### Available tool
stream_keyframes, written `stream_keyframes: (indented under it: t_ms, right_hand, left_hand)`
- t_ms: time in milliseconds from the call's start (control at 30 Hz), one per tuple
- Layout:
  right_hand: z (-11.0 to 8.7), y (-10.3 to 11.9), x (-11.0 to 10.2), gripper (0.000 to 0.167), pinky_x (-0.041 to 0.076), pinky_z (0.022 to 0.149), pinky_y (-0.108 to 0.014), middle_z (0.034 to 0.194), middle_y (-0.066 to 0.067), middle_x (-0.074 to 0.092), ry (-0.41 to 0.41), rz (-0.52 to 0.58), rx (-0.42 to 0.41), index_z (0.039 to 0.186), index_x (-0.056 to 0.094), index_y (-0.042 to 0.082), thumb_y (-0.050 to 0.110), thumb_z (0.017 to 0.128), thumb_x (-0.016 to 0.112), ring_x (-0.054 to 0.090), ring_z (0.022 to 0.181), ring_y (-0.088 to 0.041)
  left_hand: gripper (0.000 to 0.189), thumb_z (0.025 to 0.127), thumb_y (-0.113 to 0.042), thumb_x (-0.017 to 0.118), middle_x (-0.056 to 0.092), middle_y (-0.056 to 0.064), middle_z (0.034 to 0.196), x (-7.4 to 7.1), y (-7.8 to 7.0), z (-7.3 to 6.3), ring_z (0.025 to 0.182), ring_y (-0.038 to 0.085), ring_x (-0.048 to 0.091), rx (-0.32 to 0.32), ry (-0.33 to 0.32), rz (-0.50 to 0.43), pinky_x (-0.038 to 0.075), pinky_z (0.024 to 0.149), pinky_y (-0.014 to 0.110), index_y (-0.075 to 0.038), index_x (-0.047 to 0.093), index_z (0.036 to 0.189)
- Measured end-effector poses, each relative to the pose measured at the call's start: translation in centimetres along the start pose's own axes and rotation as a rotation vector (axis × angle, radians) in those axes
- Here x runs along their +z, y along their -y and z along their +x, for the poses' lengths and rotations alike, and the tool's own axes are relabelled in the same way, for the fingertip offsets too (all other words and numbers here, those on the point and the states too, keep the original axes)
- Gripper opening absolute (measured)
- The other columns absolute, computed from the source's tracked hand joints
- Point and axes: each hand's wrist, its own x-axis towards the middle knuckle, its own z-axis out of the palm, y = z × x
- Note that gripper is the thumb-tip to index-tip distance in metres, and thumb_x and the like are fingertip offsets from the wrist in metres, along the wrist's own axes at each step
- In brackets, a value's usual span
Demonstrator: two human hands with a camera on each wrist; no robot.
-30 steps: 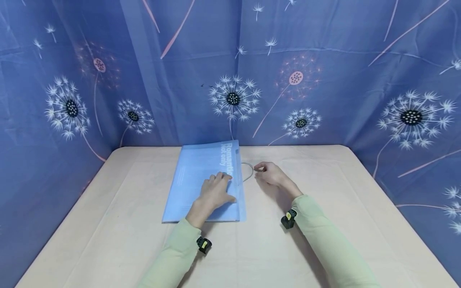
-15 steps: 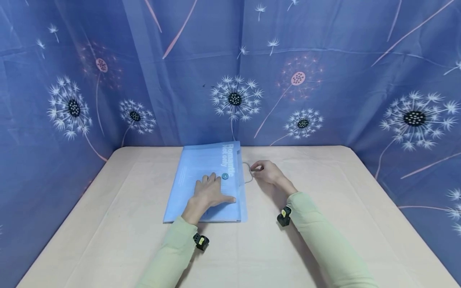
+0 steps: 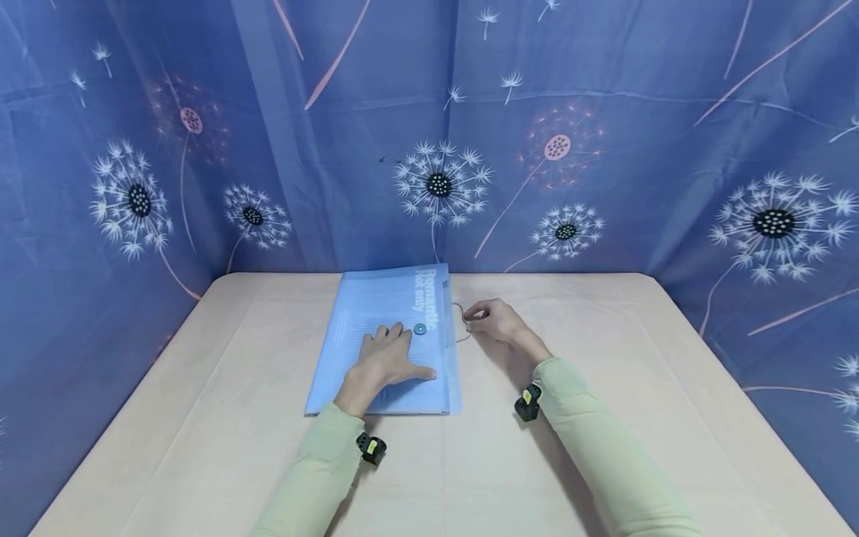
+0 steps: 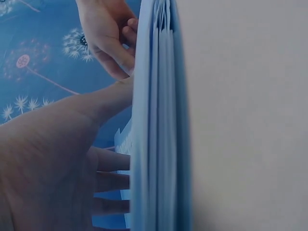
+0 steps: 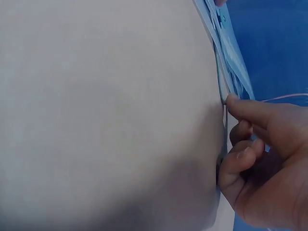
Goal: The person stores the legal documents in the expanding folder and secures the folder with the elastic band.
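Observation:
A translucent blue expanding file folder (image 3: pixel 362 302) with white lettering lies on the table, its flap edge facing right. A round teal button (image 3: pixel 420 329) sits on its front, near the flap edge. My left hand (image 3: pixel 388 362) rests on the folder below the button, fingers spread and thumb pointing right. In the left wrist view, layered dividers (image 4: pixel 162 120) show along the folder's near side. A thin grey cord loop (image 3: pixel 463 339) sticks out from the folder's right edge. My right hand (image 3: pixel 496 321) pinches this cord between thumb and finger, just off the edge.
A pale cloth-covered table (image 3: pixel 221 447) spreads around the folder. Behind it and along both sides hangs a blue curtain (image 3: pixel 349 186) with dandelion prints. Both wrists carry small black cameras.
My left hand has slid left and down the folder, uncovering the button. My right hand has moved slightly left toward the folder, and the cord loop has bent from its round curve.

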Motion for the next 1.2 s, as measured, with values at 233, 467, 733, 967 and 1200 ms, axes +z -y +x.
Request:
stream_keyframes:
  t_ms: [233,467,733,967,1200]
  right_hand:
    - [0.2,-0.4,0.0,0.041,0.042,0.056,-0.021,0.098,-0.016,0.067,-0.014,-0.002,0.056,0.127,0.064,0.002,0.007,0.087,0.063,0.046,0.053,-0.005]
    - [0.3,-0.5,0.4,0.032,0.04,0.048,-0.021,0.096,-0.015,0.07,-0.029,0.022,0.057,0.12,0.069,0.006,0.016,0.09,0.068,0.046,0.046,-0.005]
    - [0.4,0.4,0.7,0.027,0.049,0.079,-0.03,0.121,-0.011,0.071,0.027,-0.004,-0.028,0.116,0.074,0.01,0.021,0.092,0.066,0.064,0.09,-0.019]
    - [0.6,0.9,1.1,0.024,0.044,0.048,-0.023,0.088,-0.007,0.07,0.027,0.026,0.062,0.109,0.07,0.007,0.02,0.089,0.072,0.051,0.052,-0.008]
    - [0.3,1.2,1.3,0.013,0.044,0.044,-0.021,0.065,-0.002,0.066,-0.027,-0.039,0.077,0.083,0.074,0.007,0.012,0.09,0.064,0.049,0.043,-0.007]
  left_hand:
    - [0.098,0.074,-0.067,0.072,0.036,0.015,0.158,-0.1,0.6,0.1,0.145,0.04,0.032,0.009,-0.004,-0.028,0.024,0.116,0.062,-0.009,0.045,0.149]
    - [0.098,0.074,-0.069,0.072,0.039,0.013,0.157,-0.1,0.8,0.1,0.143,0.038,0.034,0.013,-0.01,-0.015,0.028,0.114,0.061,-0.01,0.047,0.148]
    - [0.098,0.075,-0.069,0.071,0.038,0.013,0.157,0.0,0.7,0.3,0.144,0.037,0.033,0.004,0.003,-0.024,0.026,0.115,0.061,-0.011,0.045,0.149]
    - [0.098,0.075,-0.069,0.071,0.036,0.013,0.158,0.2,0.8,0.4,0.146,0.037,0.031,-0.004,0.012,-0.023,0.022,0.118,0.06,-0.012,0.044,0.15]
    - [0.098,0.074,-0.07,0.071,0.037,0.012,0.158,0.3,0.9,0.6,0.145,0.037,0.033,0.002,0.001,-0.015,0.023,0.117,0.061,-0.012,0.045,0.149]
